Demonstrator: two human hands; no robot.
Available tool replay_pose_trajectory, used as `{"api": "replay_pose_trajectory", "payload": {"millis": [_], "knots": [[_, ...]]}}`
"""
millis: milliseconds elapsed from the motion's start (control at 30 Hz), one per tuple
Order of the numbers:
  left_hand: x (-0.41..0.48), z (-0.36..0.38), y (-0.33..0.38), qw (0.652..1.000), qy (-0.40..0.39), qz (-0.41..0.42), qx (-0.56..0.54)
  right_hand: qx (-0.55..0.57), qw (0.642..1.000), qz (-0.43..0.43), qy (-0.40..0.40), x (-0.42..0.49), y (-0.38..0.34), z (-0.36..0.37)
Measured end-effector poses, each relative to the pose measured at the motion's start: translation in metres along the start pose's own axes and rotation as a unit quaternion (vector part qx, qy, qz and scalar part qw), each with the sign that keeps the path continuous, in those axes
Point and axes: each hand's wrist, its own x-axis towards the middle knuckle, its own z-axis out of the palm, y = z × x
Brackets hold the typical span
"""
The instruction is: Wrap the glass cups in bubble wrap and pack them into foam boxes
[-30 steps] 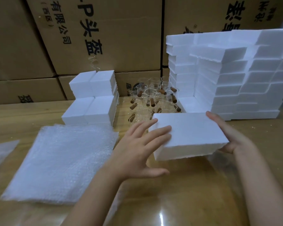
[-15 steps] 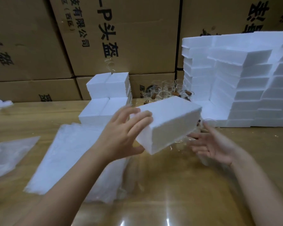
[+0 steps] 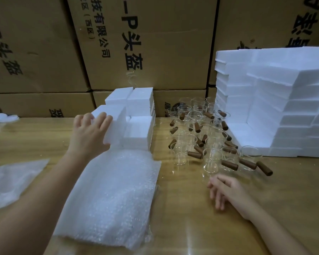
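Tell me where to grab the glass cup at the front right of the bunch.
Probably by its brown handle, which sticks out front-right, clear of the other cups. The glass cup stands upright with neighbours crowding its left and foam boxes behind, so bring the right hand in from the near right.

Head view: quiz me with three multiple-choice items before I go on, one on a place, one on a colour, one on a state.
1. The glass cups stand: A) on bubble wrap B) between the left foam stack and the right foam stack C) in a carton.
2. The cup handles are: A) brown B) white C) blue.
3. The right hand is: A) gripping a cup B) holding foam C) open, holding nothing.
B: foam rises on both sides of them. A: each handle looks dark brown. C: its fingers lie straight, nothing in them.
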Motion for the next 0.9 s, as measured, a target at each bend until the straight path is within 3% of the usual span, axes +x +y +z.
{"api": "replay_pose_trajectory", "payload": {"millis": [567, 900], "knots": [[0.024, 0.041, -0.018, 0.997, -0.076, 0.029, -0.016, 0.022, 1.0, 0.013, 0.014, 0.005, 0.004, -0.003], [0.033, 0.052, -0.021, 0.997, -0.067, 0.028, -0.028, 0.025, 0.999, 0.019, 0.019, 0.005, 0.002, -0.003]]}}
